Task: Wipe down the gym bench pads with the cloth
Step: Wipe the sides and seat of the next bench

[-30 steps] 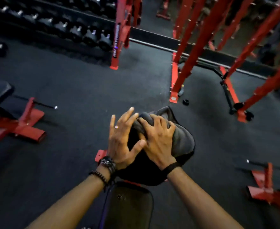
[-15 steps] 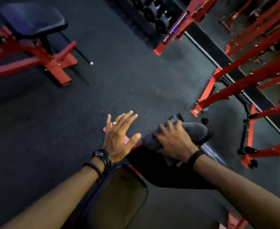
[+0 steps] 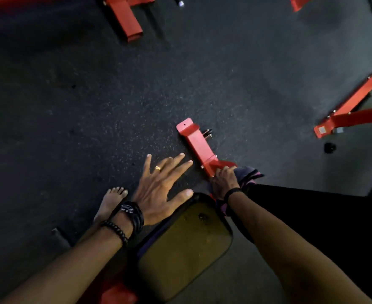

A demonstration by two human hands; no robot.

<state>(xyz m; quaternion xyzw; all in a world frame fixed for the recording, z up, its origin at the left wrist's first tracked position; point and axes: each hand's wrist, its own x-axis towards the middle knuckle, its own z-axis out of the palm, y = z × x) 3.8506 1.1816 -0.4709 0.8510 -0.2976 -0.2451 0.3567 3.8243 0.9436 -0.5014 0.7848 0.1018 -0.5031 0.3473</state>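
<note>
A bare foot (image 3: 111,199) stands on the floor (image 3: 92,106). The left hand (image 3: 158,191) is spread, thumb touching the seat pad (image 3: 180,249). The right hand (image 3: 224,183) grips the cloth (image 3: 246,174) beside the red frame (image 3: 199,147).

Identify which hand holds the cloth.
The right hand grips the cloth down by the red frame; the left hand is spread flat, holding nothing.
</note>
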